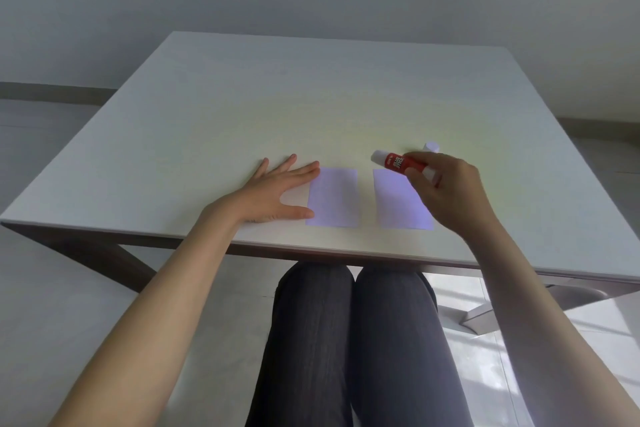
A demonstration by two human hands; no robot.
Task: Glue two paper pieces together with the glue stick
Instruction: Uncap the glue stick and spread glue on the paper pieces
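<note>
Here, I see my left hand (277, 192) lying flat and released on the white table (242, 107), fingertips touching the left paper piece (333, 198). The right paper piece (398, 201) lies just beside it, apart. My right hand (450, 191) grips the red glue stick (398, 162), uncapped, tilted over that paper's far edge. A white cap (431, 147) stands behind it.
</note>
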